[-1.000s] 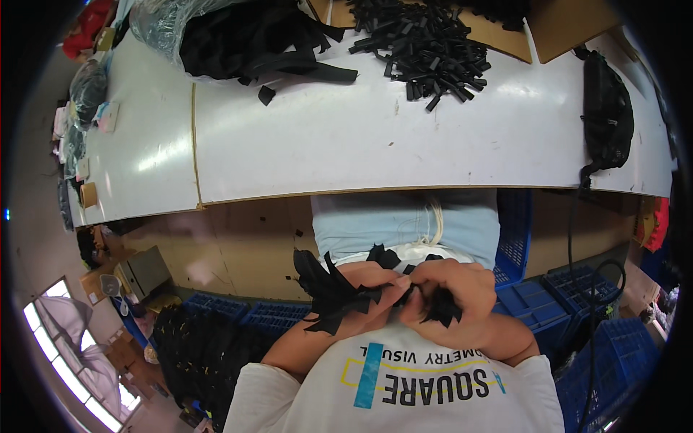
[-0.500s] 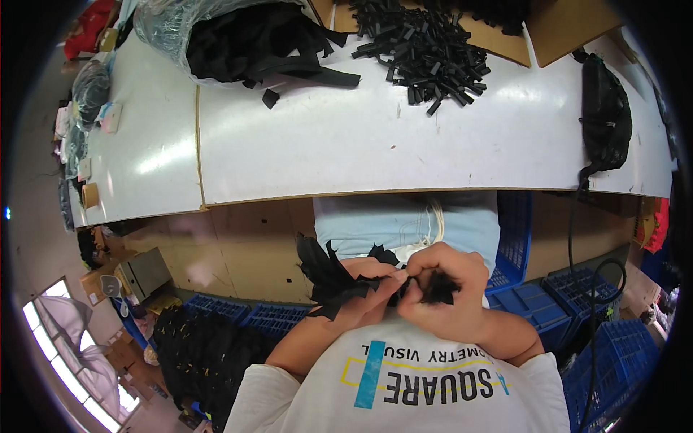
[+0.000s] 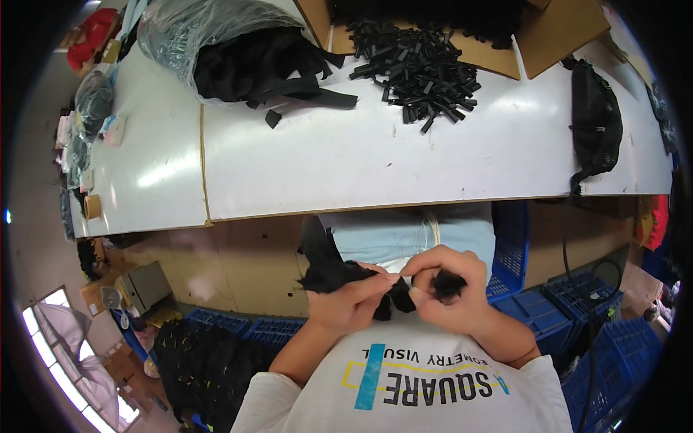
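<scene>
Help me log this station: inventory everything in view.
Table: one, white, across front
Clear bag: one, transparent, table's far left
Bagged fabric: many pieces, black, inside and spilling
Small-parts pile: one, black, table's far middle
Cardboard box: one, brown, behind pile
Mesh pouch: one, black, table right
Clutter: many, mixed, far left
Cloth bundle: one, light blue, below table edge
Crates: several, blue, floor, both sides
Heap: one, black, lower left
Shirt: one, white, on person
Held pieces: uncountable, black, both hands
Left hand: one, bare, centre
Right hand: one, bare, beside it
</scene>
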`<state>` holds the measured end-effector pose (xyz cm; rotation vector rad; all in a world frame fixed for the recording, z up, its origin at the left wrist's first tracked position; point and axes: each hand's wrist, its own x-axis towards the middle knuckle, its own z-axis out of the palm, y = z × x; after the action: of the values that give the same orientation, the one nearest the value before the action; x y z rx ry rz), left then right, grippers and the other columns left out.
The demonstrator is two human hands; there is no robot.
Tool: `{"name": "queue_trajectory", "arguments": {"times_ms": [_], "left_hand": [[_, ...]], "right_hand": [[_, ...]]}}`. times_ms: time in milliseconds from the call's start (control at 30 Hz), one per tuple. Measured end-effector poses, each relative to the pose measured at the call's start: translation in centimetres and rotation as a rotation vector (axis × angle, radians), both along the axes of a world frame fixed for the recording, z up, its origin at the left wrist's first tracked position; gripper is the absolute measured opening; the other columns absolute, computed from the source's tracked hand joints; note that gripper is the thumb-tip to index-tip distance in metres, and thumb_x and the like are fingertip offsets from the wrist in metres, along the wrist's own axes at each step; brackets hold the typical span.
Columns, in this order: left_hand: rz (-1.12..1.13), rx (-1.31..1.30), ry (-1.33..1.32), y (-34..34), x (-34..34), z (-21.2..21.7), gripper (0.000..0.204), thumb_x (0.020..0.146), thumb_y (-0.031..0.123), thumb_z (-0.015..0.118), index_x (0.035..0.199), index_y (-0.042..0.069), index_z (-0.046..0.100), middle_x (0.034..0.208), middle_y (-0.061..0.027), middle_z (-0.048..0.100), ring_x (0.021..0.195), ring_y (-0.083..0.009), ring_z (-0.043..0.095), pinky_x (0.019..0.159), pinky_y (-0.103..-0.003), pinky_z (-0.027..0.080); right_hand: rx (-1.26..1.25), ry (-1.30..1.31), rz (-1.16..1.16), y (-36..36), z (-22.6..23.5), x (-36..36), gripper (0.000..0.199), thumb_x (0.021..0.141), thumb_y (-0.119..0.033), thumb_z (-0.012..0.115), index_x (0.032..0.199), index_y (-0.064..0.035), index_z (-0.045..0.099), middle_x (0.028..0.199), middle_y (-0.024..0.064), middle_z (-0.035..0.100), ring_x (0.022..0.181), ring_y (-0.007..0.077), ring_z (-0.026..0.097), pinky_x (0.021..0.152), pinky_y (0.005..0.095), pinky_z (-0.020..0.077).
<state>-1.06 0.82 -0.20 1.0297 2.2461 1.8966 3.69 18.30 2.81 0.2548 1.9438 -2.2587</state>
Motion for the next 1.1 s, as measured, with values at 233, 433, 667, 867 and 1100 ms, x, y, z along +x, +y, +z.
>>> {"name": "queue_trajectory", "arguments": {"times_ms": [233,433,667,867,1100], "left_hand": [[0.115,0.168,-0.222,-0.4,-0.6,-0.9,0.018,0.074,-0.019,0.054,0.086,-0.009,0.062,0.075,-0.0158,0.064,0.048,-0.0080,0.053,0.045,-0.019,0.045],[0.115,0.209,-0.220,0.5,-1.3,-1.2,0.018,0.073,-0.019,0.053,0.086,-0.010,0.063,0.070,-0.0148,0.063,0.047,-0.0082,0.054,0.043,-0.018,0.044],[0.148,0.187,-0.266,0.0,-1.3,-1.2,0.020,0.074,-0.018,0.055,0.087,-0.008,0.064,0.068,-0.0133,0.064,0.046,-0.0075,0.053,0.044,-0.018,0.044],[0.165,-0.011,-0.188,0.2,-1.5,-1.0,0.016,0.073,-0.011,0.065,0.085,-0.001,0.069,0.065,-0.0060,0.065,0.048,-0.0063,0.056,0.046,-0.018,0.045],[0.042,-0.117,0.105,1.5,-2.0,0.3,0.026,0.071,-0.002,0.071,0.094,0.009,0.068,0.079,-0.0065,0.067,0.061,-0.0149,0.063,0.054,-0.022,0.050]], "right_hand": [[0.439,-0.069,-0.452,6.4,-2.5,5.8,0.010,0.083,-0.003,0.054,0.083,0.0031,0.061,0.060,0.0035,0.054,0.048,0.0064,0.047,0.045,0.0214,0.0344],[0.872,-0.313,-0.572,15.0,-11.1,12.0,0.013,0.089,-0.009,0.051,0.087,0.0009,0.059,0.059,0.0043,0.052,0.048,0.0084,0.046,0.046,0.0246,0.0366],[1.735,-0.198,-0.321,16.8,-20.2,16.2,0.037,0.075,-0.012,0.064,0.107,0.0029,0.056,0.102,0.0205,0.057,0.095,0.0359,0.055,0.086,0.0430,0.0414],[0.807,0.204,-0.182,6.0,-6.1,4.7,0.041,0.071,-0.011,0.066,0.109,0.0029,0.056,0.083,0.0150,0.059,0.071,0.0252,0.058,0.066,0.0323,0.0463],[0.514,0.513,0.022,1.6,-1.7,-1.7,0.027,0.070,-0.007,0.068,0.094,0.0017,0.060,0.064,0.0077,0.056,0.052,0.0180,0.054,0.046,0.0262,0.0415]]}}
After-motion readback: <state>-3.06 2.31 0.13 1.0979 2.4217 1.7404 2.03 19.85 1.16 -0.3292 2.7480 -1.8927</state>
